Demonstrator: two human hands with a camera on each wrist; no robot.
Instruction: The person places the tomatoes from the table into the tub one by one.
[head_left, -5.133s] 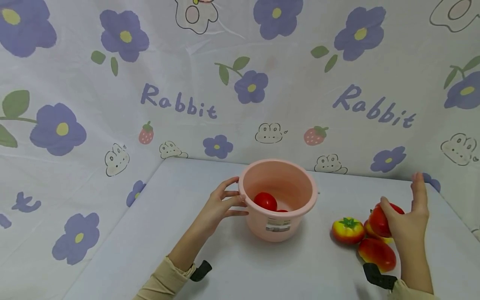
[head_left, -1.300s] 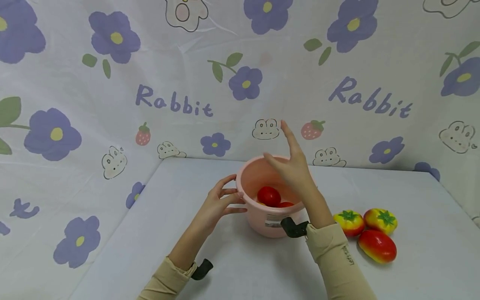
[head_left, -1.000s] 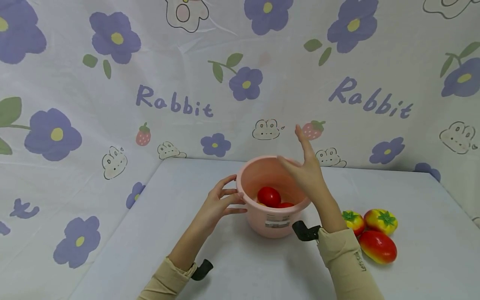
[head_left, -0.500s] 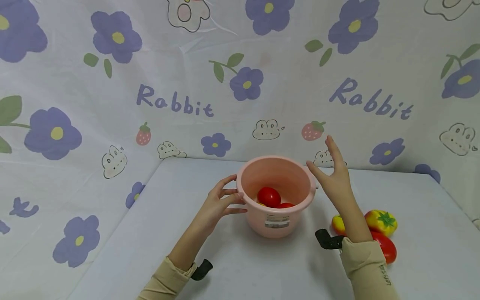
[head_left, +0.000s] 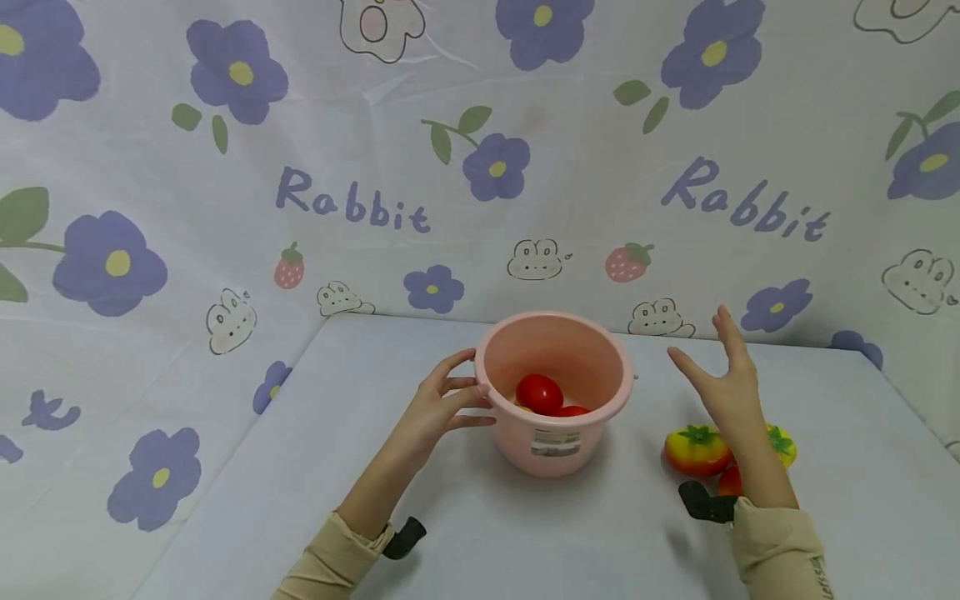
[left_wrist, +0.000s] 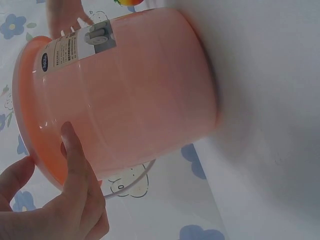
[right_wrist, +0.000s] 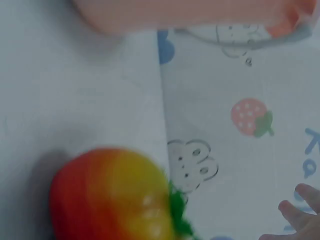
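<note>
Near the middle of the white table (head_left: 465,542), a pink bucket (head_left: 513,442) stands upright with at least two red fruits (head_left: 538,394) inside; take it as the dial's hub, the person at six. At nine o'clock the left hand (head_left: 431,414) touches its rim and wall, fingers loosely spread; too firm a push there could slide or tip the bucket toward three. Out at three, the right hand (head_left: 731,390) hangs wide, holding nothing, near a cluster at four: a yellow-red fruit (head_left: 696,452), a leafy-topped one (head_left: 783,446) and a red one (head_left: 730,481). Clutching at one might roll its neighbours, since they look smooth and close together. The right forearm (head_left: 765,479) hides much of the last two (its black wrist mount (head_left: 708,503) covers a little more), while the near rim masks part of the bucket's floor. Toward twelve are the pale handle (right_wrist: 252,44) and a printed curtain (head_left: 585,142).
</note>
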